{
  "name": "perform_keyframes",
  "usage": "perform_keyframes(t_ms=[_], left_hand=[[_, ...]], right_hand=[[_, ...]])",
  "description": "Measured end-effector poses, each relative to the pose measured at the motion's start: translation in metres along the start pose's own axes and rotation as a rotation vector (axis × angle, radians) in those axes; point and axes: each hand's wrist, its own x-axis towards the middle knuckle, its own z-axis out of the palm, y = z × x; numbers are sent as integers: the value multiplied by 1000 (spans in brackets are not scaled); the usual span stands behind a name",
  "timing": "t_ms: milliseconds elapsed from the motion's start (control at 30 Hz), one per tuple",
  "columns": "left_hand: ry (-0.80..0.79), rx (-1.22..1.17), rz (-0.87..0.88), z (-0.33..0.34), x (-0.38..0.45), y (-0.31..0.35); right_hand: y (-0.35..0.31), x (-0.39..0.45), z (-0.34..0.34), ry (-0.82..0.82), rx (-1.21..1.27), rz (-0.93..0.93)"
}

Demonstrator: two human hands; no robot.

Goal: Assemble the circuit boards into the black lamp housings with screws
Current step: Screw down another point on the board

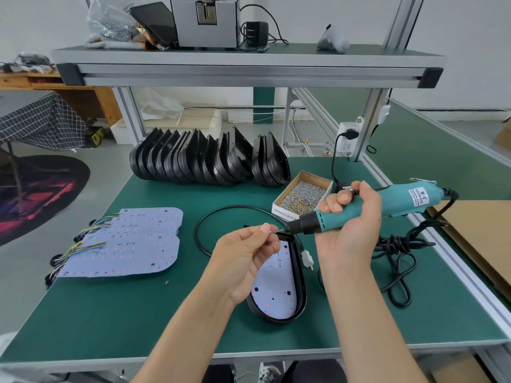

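Observation:
A black lamp housing (300, 283) lies on the green mat near the front edge, with a pale circuit board (273, 286) seated inside it. Above its far end, my left hand (246, 255) pinches a small screw (272, 231) between thumb and fingertips. My right hand (351, 219) grips a teal electric screwdriver (398, 203), whose black tip points left and meets the screw. A stack of loose circuit boards (130, 241) with coloured wires lies to the left. Several empty black housings (204, 158) stand in a row at the back.
An open cardboard box of screws (304, 196) sits behind the screwdriver. The screwdriver's coiled black cord (398, 258) lies to the right, and a thin black cable (210, 217) with a white connector (307, 258) loops beside the housing. An aluminium shelf (243, 67) overhangs the bench.

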Motion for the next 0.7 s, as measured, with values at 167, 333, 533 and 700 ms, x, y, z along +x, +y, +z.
perform_keyframes(t_ms=[167,333,533,700], left_hand=[[29,-46,-14,2,-1,-2],[64,-136,15,8,-5,-8],[107,-148,124,12,-7,-17],[135,-112,181,17,-8,-20]], right_hand=[[1,-1,-1,-3,-14,-19],[2,-1,-1,10,-21,-34],[3,-1,-2,21,17,-23],[2,-1,-4,30,36,-20]])
